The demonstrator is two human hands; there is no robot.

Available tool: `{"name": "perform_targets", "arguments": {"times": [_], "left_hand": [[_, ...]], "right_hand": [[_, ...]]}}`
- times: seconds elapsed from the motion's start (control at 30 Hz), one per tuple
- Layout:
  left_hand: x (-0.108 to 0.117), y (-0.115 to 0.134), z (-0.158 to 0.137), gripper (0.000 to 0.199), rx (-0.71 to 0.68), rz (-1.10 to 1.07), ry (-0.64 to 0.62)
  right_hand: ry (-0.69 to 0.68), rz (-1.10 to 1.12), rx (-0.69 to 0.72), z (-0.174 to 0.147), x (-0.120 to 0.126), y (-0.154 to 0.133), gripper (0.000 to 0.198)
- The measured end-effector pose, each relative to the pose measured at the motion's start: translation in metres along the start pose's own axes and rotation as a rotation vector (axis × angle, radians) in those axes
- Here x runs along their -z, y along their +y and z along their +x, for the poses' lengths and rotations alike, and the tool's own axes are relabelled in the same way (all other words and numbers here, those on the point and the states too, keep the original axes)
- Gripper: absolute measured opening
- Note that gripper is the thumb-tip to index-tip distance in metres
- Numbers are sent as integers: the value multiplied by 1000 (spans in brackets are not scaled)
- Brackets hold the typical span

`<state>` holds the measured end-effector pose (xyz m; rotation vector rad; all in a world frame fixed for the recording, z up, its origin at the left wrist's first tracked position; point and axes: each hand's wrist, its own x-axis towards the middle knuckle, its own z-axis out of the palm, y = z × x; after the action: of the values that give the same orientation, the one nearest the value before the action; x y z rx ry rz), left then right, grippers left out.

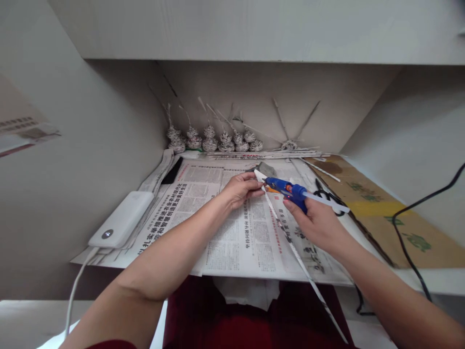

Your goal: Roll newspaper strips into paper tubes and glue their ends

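Observation:
My right hand (315, 219) grips a blue hot glue gun (296, 192) with a white glue stick (329, 201) poking out of its back. Its nozzle points left and meets, or nearly meets, the upper end of a long rolled paper strip (290, 242). That end is pinched between the fingers of my left hand (244, 188). From there the strip hangs down toward me, past the front edge of the table. Under both hands lies spread newspaper (225, 237). Whether any glue shows at the tip is too small to tell.
Several woven gourd shapes (209, 139) stand along the back wall, with paper sticks (261, 155) lying before them. Black scissors (321, 189) and flattened cardboard (378, 213) are at right, beside a black cable (395, 228). A white power bank (123, 218) sits at left.

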<state>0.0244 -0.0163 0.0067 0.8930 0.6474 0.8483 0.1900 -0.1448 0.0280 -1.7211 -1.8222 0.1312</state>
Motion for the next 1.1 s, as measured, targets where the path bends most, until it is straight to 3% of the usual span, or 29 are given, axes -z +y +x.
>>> {"name": "perform_targets", "arguments": {"times": [0.4, 1.1], "left_hand": [[0, -1, 0, 24, -17, 12, 5], [1, 0, 0, 22, -10, -1, -7]], "right_hand": [[-18, -72, 50, -2, 0, -3, 29], [36, -244, 12, -4, 3, -5, 29]]}}
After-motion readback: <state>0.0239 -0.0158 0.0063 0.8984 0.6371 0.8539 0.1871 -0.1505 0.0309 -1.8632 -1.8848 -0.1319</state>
